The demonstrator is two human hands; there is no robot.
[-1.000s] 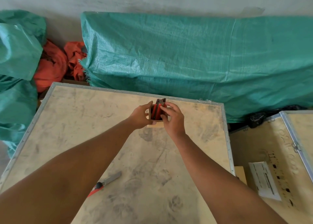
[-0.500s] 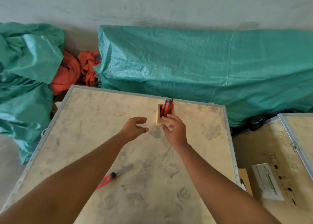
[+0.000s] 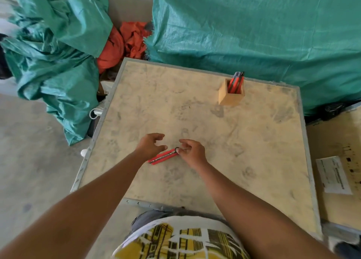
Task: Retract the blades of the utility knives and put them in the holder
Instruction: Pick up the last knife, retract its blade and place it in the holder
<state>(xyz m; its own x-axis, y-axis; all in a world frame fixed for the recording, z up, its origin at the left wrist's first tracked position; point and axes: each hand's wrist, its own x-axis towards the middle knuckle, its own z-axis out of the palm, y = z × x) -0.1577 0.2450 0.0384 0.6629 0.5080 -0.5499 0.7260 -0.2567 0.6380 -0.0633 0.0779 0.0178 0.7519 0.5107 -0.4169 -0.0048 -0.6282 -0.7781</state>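
Note:
A red utility knife (image 3: 163, 157) lies flat on the wooden crate top (image 3: 254, 141), near the front. My right hand (image 3: 192, 152) pinches its far end, by the black slider, between thumb and forefinger; the blade end is hidden under those fingers. My left hand (image 3: 150, 146) hovers at the knife's near end with its fingers apart, holding nothing. A small wooden holder (image 3: 230, 97) stands upright near the far edge of the crate, well away from both hands. Red-handled utility knives (image 3: 236, 81) stick out of its top.
Green tarpaulin bundles (image 3: 254, 33) lie behind and to the left of the crate, with orange cloth (image 3: 121, 45) between them. A second crate with a white paper label (image 3: 332, 175) stands at the right. Bare concrete floor lies to the left.
Both hands have left the holder and come back toward me to the loose knife. My right hand has taken hold of its end. The view has tilted down.

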